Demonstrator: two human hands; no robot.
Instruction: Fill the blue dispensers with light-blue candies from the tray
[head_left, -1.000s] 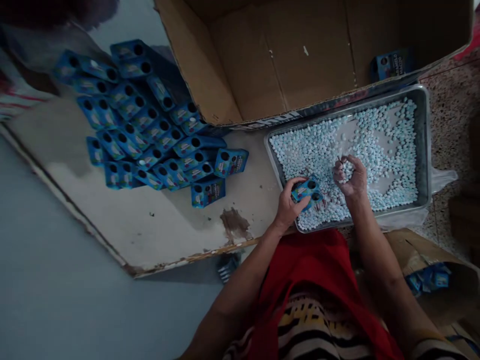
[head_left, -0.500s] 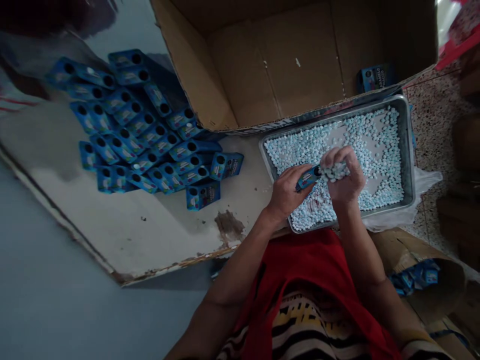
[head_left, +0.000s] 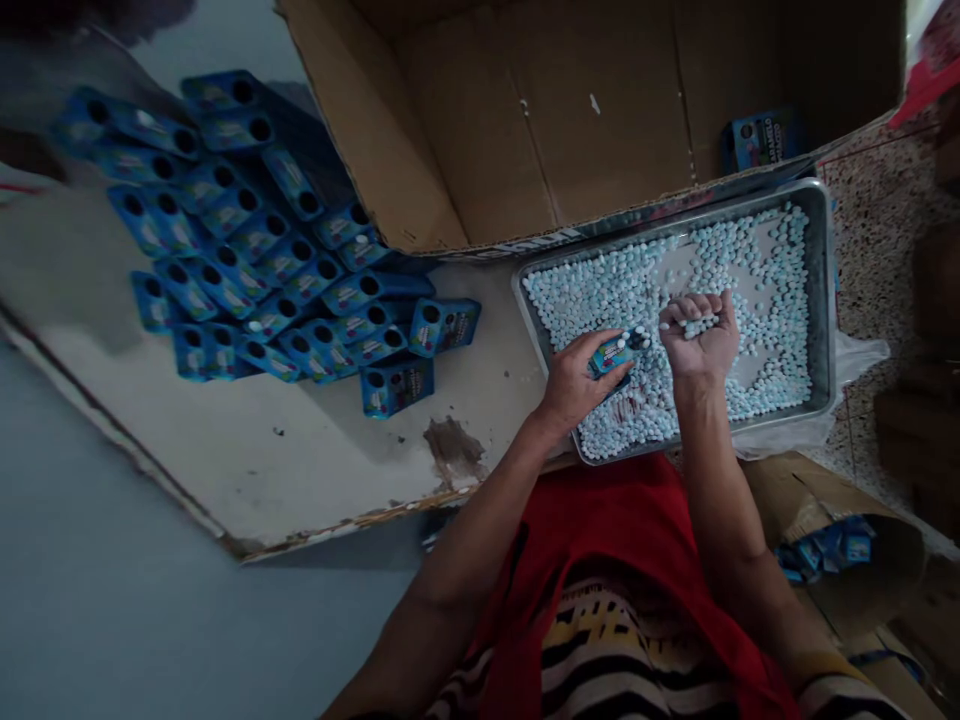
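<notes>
My left hand [head_left: 577, 382] is closed around a small blue printed box [head_left: 611, 354] over the left part of a metal tray [head_left: 827, 300]. A few pale candies show at the box's dark round opening. Just right of the box, my right hand [head_left: 701, 335] is turned palm up with its fingers curled over some small candies. Many pale blue and white round candies [head_left: 592, 285] cover much of the tray's bottom. My right hand and the box are apart.
Several blue boxes [head_left: 255, 240] with round holes stand grouped on the worn table [head_left: 337, 460] to the left. A large open carton [head_left: 480, 130] lies behind the tray, with one blue box [head_left: 761, 138] inside. Another carton [head_left: 892, 540] holding blue packs stands at lower right.
My right hand has drawn back to the right from the box's opening, and fewer candies show in it. My left hand has tilted the box, showing more of its printed face.
</notes>
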